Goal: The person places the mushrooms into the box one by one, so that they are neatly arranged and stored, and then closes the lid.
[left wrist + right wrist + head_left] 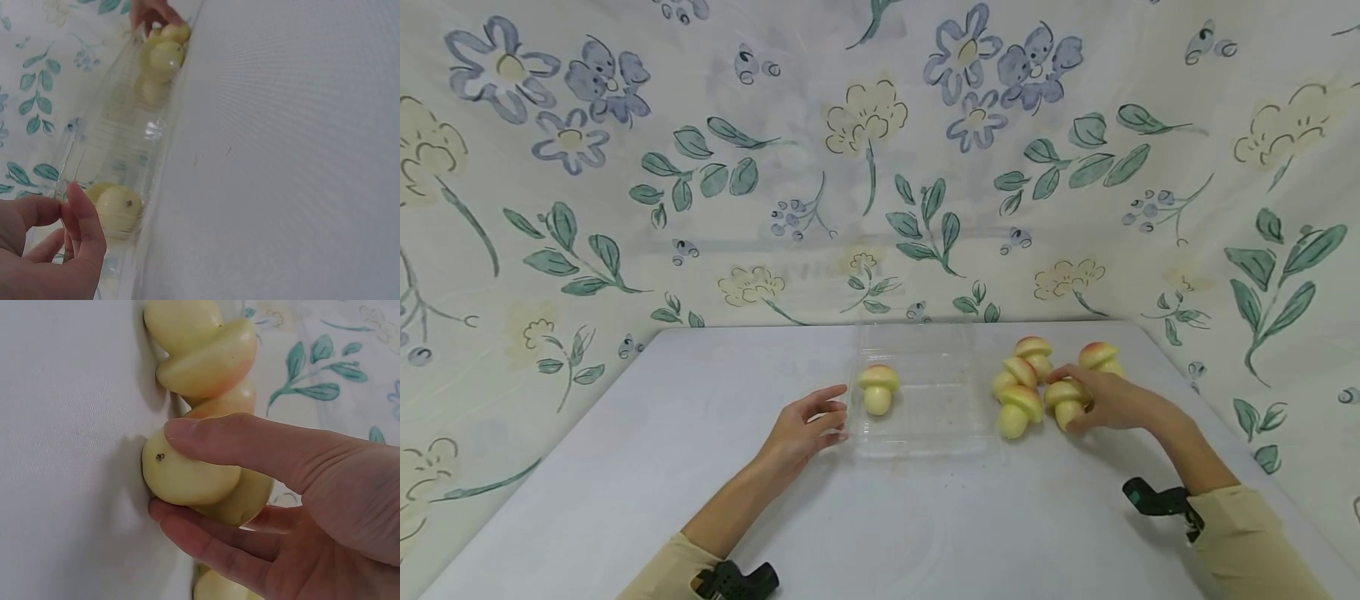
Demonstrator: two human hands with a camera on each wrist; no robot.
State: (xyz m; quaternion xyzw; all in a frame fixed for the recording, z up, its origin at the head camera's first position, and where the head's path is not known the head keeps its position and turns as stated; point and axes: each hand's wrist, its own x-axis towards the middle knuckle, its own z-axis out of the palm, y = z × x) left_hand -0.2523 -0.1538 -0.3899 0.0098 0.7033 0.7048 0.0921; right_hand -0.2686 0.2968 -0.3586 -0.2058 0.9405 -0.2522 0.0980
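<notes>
At the left edge of a clear plastic tray [917, 446], my left hand [808, 429] pinches the tray's side between thumb and fingers. One yellow mushroom-shaped piece [878, 400] stands upright inside, near that hand. Right of the tray, my right hand [1112, 400] grips another yellow mushroom [1063, 396], thumb on one side and fingers on the other. In the right wrist view this mushroom [187, 475] shows its pale stem end with a small dark spot, close over the table. More red-tinged mushrooms [1021, 404] cluster just left of the right hand.
Behind the right hand stands another mushroom [1099, 357], partly covered by it. A white table [895, 533] lies under everything, with a flowered cloth [820, 192] hanging behind and at the sides. Dark wrist cameras [1153, 498] sit at both sleeves.
</notes>
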